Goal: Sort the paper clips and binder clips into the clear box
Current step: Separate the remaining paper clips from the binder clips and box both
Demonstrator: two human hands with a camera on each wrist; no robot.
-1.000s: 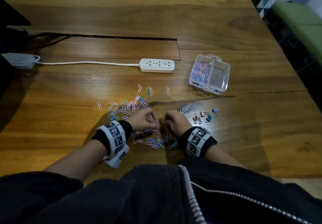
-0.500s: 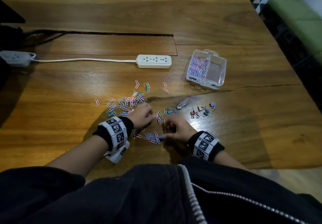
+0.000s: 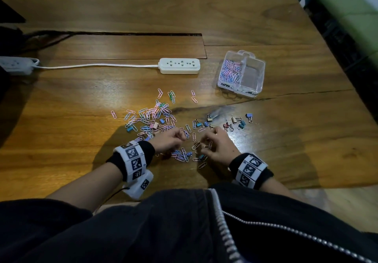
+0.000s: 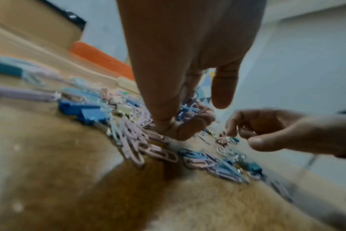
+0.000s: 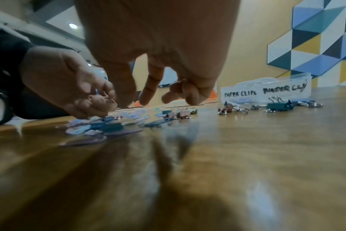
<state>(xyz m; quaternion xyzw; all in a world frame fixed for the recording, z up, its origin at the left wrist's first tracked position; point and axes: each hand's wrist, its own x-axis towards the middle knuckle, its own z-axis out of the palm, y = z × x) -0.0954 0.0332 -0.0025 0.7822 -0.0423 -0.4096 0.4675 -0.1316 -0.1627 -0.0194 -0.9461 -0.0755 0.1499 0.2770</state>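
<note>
Pastel paper clips (image 3: 151, 117) lie scattered on the wooden table (image 3: 286, 140), with several small binder clips (image 3: 235, 122) to their right. My left hand (image 3: 182, 135) hovers over the pile with its fingers curled round a bunch of paper clips (image 4: 190, 109). Close beside it, my right hand (image 3: 206, 140) is curled with a pink clip showing between its fingers (image 5: 181, 82). The clear box (image 3: 257, 86) stands at the back right. Its left compartment, labelled PAPER CLIPS (image 5: 240, 93), holds a heap of paper clips (image 3: 230, 71); nothing shows in the right compartment.
A white power strip (image 3: 179, 65) lies behind the pile, its cable (image 3: 92, 65) running left to a second strip (image 3: 14, 65). A long slot (image 3: 122, 34) crosses the table further back. The table's right edge drops off beside the green seats (image 3: 347, 11).
My right hand drew back toward me over the near clips, then moved slightly forward again. The left hand stayed at the pile, still holding its clips.
</note>
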